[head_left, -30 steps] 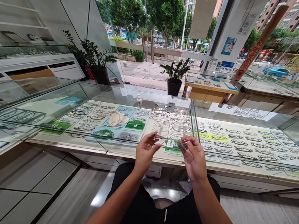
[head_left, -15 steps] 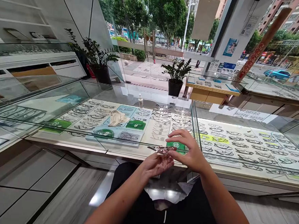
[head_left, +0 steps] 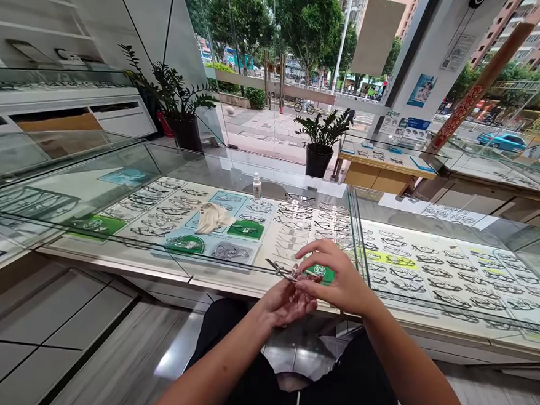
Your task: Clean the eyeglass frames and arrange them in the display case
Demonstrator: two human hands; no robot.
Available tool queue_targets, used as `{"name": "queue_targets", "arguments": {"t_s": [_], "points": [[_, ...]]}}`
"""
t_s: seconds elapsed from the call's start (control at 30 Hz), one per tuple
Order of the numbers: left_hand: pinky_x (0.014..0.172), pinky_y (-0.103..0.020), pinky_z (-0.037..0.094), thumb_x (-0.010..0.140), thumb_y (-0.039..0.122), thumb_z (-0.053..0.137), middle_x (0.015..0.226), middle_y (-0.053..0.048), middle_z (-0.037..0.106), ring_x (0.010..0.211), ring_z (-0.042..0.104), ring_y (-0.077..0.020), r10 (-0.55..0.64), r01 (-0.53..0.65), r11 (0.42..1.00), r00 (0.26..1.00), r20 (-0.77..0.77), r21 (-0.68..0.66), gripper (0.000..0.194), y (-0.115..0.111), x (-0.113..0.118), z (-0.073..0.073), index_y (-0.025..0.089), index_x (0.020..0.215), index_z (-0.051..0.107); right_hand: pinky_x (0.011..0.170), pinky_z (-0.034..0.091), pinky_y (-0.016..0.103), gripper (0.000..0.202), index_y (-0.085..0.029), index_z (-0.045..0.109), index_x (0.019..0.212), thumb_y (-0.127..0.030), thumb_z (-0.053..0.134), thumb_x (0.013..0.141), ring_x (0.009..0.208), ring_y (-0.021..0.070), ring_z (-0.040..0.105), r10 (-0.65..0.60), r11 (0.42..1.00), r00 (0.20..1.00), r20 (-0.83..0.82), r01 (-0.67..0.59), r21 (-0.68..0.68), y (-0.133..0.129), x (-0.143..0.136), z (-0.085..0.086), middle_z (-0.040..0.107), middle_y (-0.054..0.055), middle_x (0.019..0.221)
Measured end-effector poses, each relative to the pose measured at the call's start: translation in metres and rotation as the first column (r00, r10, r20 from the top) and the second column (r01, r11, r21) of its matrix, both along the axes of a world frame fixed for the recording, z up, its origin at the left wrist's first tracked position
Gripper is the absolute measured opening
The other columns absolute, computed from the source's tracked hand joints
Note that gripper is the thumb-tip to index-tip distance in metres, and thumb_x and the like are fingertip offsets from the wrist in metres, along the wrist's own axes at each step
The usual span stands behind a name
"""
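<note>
a pair of thin eyeglasses with a slender dark arm (head_left: pixel 282 272) is held in midair, just left of and nearer the person than a small green rectangular pad with a white round emblem (head_left: pixel 320 272), at a long glass-topped display counter with a cream front edge (head_left: pixel 227 287). the eyeglasses' long axis runs roughly sideways: the dark arm points left, away from the pad, its tip tilted slightly up and free of both hands. the bare left hand (head_left: pixel 288 304), palm up on the near side of the pad, is underneath, curled fingers holding the frame from below, thumb mostly hidden. the bare right hand (head_left: pixel 334 278), partly covering the pad, is nearer the eyeglasses' pad-side end; its thumb lies against them while its fingers arch apart above. whether that thumb and those fingers pinch the frame, i cannot tell.
</note>
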State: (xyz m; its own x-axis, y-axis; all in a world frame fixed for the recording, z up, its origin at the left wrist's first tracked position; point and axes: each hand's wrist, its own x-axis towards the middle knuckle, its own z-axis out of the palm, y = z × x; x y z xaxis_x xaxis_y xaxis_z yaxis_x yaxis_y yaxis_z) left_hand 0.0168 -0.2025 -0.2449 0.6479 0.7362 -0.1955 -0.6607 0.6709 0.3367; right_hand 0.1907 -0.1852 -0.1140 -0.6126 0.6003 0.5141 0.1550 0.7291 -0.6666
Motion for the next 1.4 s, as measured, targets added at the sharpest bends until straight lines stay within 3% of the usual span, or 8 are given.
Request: {"name": "queue_targets", "arguments": {"t_s": [0.17,0.3,0.43,0.53,0.77,0.93,1.1,1.4], "points": [[0.073,-0.024,0.053,0.076,0.046,0.096,0.08,-0.001,0.072,0.064,0.065,-0.0087,-0.043,0.044,0.999,0.997,0.057,-0.007,0.041,0.007,-0.004,0.012,0.014,0.088,0.073,0.101,0.05,0.044,0.017,-0.025,0.08,0.094,-0.038,0.073,0.102,0.106,0.0232,0.069,0.151,0.969,0.988,-0.045,-0.157,-0.19,0.031,-0.009,0.008,0.078,0.006,0.109],[0.077,-0.032,0.053,0.085,0.073,0.077,0.088,-0.007,0.074,0.07,0.068,-0.0157,0.166,-0.047,0.941,0.926,-0.339,0.334,0.066,0.022,-0.027,0.027,0.014,0.116,0.075,0.1,0.053,0.043,0.022,-0.024,0.08,0.093,-0.045,0.077,0.099,0.103,0.0234,0.073,0.122,0.954,0.992,-0.023,-0.124,-0.274,0.083,-0.016,0.016,0.079,0.006,0.105],[0.069,-0.029,0.046,0.088,0.064,0.076,0.079,-0.001,0.067,0.068,0.058,-0.0148,0.724,-0.181,0.668,0.386,-0.572,0.722,0.051,0.026,-0.073,0.027,0.018,0.112,0.076,0.097,0.053,0.042,0.019,-0.023,0.082,0.094,-0.042,0.077,0.097,0.103,0.0253,0.074,-0.129,0.982,0.967,0.221,0.156,-0.107,0.164,-0.025,0.022,0.082,0.005,0.106],[0.066,-0.026,0.042,0.09,0.059,0.075,0.074,0.0,0.062,0.067,0.052,-0.0129,0.829,-0.234,0.56,0.154,-0.538,0.795,0.042,0.008,-0.104,0.004,0.018,0.083,0.072,0.098,0.053,0.037,0.014,-0.022,0.084,0.098,-0.031,0.074,0.1,0.11,0.0252,0.073,-0.382,0.92,0.798,0.466,0.379,0.105,0.23,-0.037,0.018,0.082,0.007,0.116],[0.048,-0.021,0.03,0.075,0.064,0.085,0.054,0.008,0.042,0.045,0.04,-0.0089,0.659,-0.683,0.666,0.35,-0.666,0.3,0.05,-0.047,-0.093,-0.135,0.02,0.082,0.064,0.105,0.049,0.038,0.017,-0.023,0.088,0.107,-0.032,0.074,0.101,0.122,0.0309,0.068,-0.537,0.826,0.529,0.656,0.487,0.284,0.332,-0.07,-0.017,0.082,0.012,0.12],[0.09,-0.037,0.059,0.071,0.04,0.091,0.128,-0.015,0.075,0.117,0.078,-0.0333,0.297,-0.622,0.725,0.669,-0.682,-0.294,0.052,-0.057,-0.066,-0.224,0.027,0.115,0.066,0.103,0.048,0.034,0.016,-0.025,0.089,0.109,-0.029,0.077,0.098,0.122,0.0294,0.069,-0.515,0.836,0.465,0.72,0.456,0.304,0.363,-0.084,-0.045,0.084,0.012,0.113],[0.11,-0.038,0.053,0.077,0.039,0.088,0.159,-0.013,0.058,0.146,0.06,-0.0327,0.239,-0.539,0.748,0.764,-0.6,-0.388,0.042,-0.043,-0.058,-0.241,0.028,0.112,0.066,0.102,0.046,0.033,0.02,-0.026,0.088,0.113,-0.034,0.077,0.098,0.124,0.0294,0.067,-0.5,0.843,0.429,0.752,0.439,0.31,0.379,-0.086,-0.061,0.084,0.012,0.114],[0.11,-0.034,0.052,0.072,0.037,0.097,0.142,-0.01,0.069,0.141,0.063,-0.0281,0.238,-0.503,0.787,0.782,-0.576,-0.358,0.053,-0.023,-0.014,-0.25,0.027,0.105,0.057,0.104,0.045,0.04,0.031,-0.022,0.084,0.121,-0.04,0.065,0.104,0.124,0.0326,0.063,-0.544,0.818,0.423,0.725,0.459,0.346,0.368,-0.073,-0.059,0.075,0.016,0.131]]}}
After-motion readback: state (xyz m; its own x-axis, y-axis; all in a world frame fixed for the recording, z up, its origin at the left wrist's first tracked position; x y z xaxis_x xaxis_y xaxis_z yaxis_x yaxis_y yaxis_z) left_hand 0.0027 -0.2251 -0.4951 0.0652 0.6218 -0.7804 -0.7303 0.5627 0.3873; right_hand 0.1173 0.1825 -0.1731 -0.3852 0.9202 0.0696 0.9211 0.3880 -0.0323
